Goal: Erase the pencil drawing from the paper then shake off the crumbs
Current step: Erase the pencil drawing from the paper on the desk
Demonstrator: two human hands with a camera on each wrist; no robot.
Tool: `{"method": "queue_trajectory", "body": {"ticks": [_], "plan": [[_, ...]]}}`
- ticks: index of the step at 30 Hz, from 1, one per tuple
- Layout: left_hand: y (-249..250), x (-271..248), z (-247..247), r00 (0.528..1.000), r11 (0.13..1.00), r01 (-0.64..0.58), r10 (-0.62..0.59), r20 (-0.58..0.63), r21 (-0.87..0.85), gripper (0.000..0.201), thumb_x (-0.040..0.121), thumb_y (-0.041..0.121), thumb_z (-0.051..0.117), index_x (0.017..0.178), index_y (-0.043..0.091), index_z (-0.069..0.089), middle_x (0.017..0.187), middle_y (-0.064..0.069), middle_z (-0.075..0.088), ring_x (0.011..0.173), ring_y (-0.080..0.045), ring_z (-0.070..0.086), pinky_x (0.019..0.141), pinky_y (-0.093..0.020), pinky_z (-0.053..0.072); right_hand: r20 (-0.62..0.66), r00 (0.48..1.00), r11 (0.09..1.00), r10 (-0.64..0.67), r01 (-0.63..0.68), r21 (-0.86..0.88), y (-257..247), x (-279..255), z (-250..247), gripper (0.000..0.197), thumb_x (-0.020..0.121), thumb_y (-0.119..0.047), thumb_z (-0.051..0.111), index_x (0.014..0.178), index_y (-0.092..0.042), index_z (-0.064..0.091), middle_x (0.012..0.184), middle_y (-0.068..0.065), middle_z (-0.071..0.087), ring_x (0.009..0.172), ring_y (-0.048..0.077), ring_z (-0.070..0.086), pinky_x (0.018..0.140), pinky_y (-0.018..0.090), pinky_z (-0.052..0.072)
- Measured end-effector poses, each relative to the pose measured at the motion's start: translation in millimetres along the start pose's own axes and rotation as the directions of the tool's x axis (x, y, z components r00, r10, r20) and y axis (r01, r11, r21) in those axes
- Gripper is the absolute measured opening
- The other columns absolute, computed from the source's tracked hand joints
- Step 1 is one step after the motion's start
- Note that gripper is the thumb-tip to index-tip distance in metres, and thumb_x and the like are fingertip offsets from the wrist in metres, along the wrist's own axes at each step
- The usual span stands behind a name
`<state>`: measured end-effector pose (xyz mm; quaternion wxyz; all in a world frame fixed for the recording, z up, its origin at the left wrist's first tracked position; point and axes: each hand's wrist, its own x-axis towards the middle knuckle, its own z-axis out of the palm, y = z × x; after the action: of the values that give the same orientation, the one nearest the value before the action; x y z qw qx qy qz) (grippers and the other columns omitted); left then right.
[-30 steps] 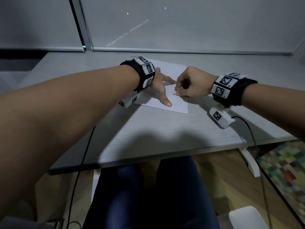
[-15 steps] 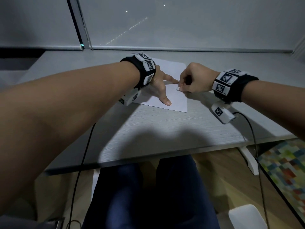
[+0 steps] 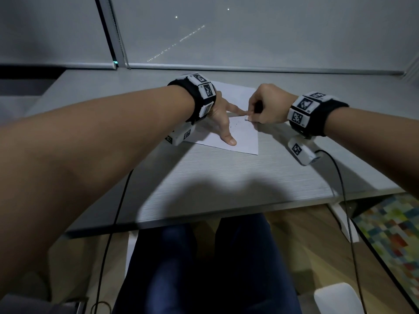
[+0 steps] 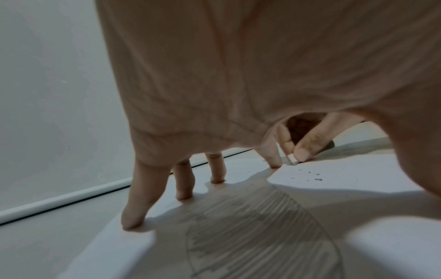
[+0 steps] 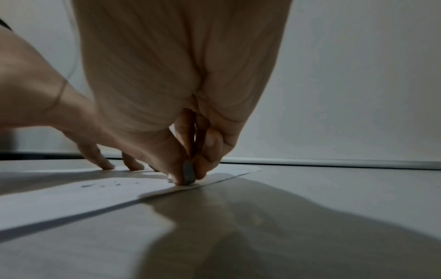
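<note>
Two hands on paper [image 3: 246,138], flat on desk [image 3: 226,177]. Left hand [image 3: 221,115] spread, straight fingers [image 4: 139,203] pressing sheet down. Right hand [image 3: 266,105] pinching eraser [image 3: 247,119] against paper's right edge, dark crumbs [image 3: 233,128] just beside.

A pale grey wood-grain surface [image 3: 226,177] fills the middle, a broad shadow [image 3: 204,196] lying across its near part. Behind it, grey roller blinds [image 3: 249,30] hang down to the sill, pinpricks of light [image 3: 176,43] showing through one. Below, wooden flooring [image 3: 306,234], a many-coloured checked rug [image 3: 394,230] at the right, and a white leg [image 3: 344,223] under the surface.
</note>
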<state>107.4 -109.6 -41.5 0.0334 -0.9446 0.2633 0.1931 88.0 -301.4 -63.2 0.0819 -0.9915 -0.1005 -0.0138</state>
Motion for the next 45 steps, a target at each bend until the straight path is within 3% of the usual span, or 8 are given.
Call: {"method": "queue_trajectory", "body": {"ticks": [2,9,17,24,33,39,42,45], "plan": [[-1.6,0.7,0.1,1.0,1.0,0.0,0.0,0.005,-0.023,0.111,0.069,0.074,0.082,0.157,0.065,0.015,0.164,0.004,0.035,0.149,-0.026,0.034,0.091,-0.034,0.026,-0.018,1.0,1.0,0.01,-0.01,-0.01,-1.2,3.5,0.4,0.011,0.085,-0.02,0.08,0.078,-0.012,0.079,0.069,-0.003,0.071,0.071,0.019,0.069,0.059,0.022,0.046],[-2.0,7.9,4.1,1.0,0.996,0.009,-0.007,0.021,-0.089,0.112,0.073,0.066,0.085,0.162,0.055,0.017,0.163,-0.002,0.035,0.148,-0.026,0.036,0.091,-0.032,0.026,0.087,0.988,0.987,-0.128,0.119,0.105,-19.9,-24.1,1.9,0.014,0.084,-0.018,0.079,0.07,-0.022,0.074,0.062,-0.01,0.069,0.054,0.0,0.059,0.056,0.008,0.043],[-0.7,7.4,2.3,1.0,0.999,0.016,-0.017,-0.018,-0.028,0.119,0.063,0.079,0.082,0.159,0.062,0.013,0.163,0.002,0.034,0.147,-0.031,0.037,0.091,-0.037,0.031,-0.054,0.997,0.995,0.063,-0.058,0.083,-14.0,4.0,3.0,0.01,0.083,-0.015,0.078,0.073,-0.012,0.079,0.067,-0.001,0.074,0.064,0.015,0.066,0.074,0.035,0.062],[-1.8,10.3,4.6,1.0,0.992,0.03,-0.03,0.008,-0.119,0.108,0.078,0.058,0.084,0.164,0.046,0.021,0.168,0.003,0.029,0.15,-0.023,0.034,0.09,-0.028,0.023,0.026,0.991,0.98,-0.128,0.123,0.155,-36.0,-20.5,12.3,0.006,0.082,-0.012,0.075,0.077,-0.012,0.078,0.065,-0.006,0.071,0.052,-0.002,0.06,0.057,0.012,0.048],[-3.7,6.5,5.0,0.999,0.996,0.026,-0.028,-0.022,-0.087,0.116,0.067,0.072,0.084,0.162,0.055,0.019,0.162,0.003,0.037,0.146,-0.026,0.039,0.091,-0.032,0.028,-0.055,0.998,0.994,0.018,-0.012,0.111,-31.7,3.7,8.2,0.009,0.082,-0.012,0.075,0.074,-0.01,0.078,0.068,0.003,0.073,0.061,0.014,0.064,0.067,0.031,0.058],[-0.8,2.4,2.0,1.0,0.995,-0.002,0.004,0.015,-0.1,0.086,0.086,0.052,0.08,0.16,0.039,0.036,0.106,0.021,0.044,0.114,-0.014,0.04,0.091,-0.026,0.023,0.035,0.99,0.977,-0.14,0.132,0.167,-51.1,-16.4,14.3,0.023,0.08,-0.008,0.067,0.063,-0.023,0.066,0.055,-0.009,0.059,0.046,0.0,0.053,0.049,0.013,0.039],[-4.6,3.4,6.6,0.999,1.0,0.011,-0.012,-0.03,-0.022,0.117,0.071,0.076,0.078,0.164,0.05,0.013,0.154,0.004,0.04,0.14,-0.029,0.043,0.093,-0.033,0.03,-0.026,0.999,0.99,-0.045,0.048,0.133,-37.5,-5.5,13.0,0.01,0.081,-0.011,0.072,0.072,-0.013,0.076,0.06,-0.004,0.066,0.051,0.004,0.057,0.057,0.022,0.049],[-8.7,2.6,11.9,0.999,1.0,0.009,-0.009,-0.035,-0.005,0.134,0.063,0.082,0.077,0.164,0.051,-0.005,0.17,-0.005,0.017,0.153,-0.034,0.027,0.113,-0.048,0.031,-0.095,0.993,0.995,0.072,-0.065,0.072,-21.7,9.1,9.1,0.01,0.083,-0.014,0.076,0.075,-0.009,0.079,0.066,0.001,0.071,0.062,0.018,0.065,0.068,0.03,0.057]]}}
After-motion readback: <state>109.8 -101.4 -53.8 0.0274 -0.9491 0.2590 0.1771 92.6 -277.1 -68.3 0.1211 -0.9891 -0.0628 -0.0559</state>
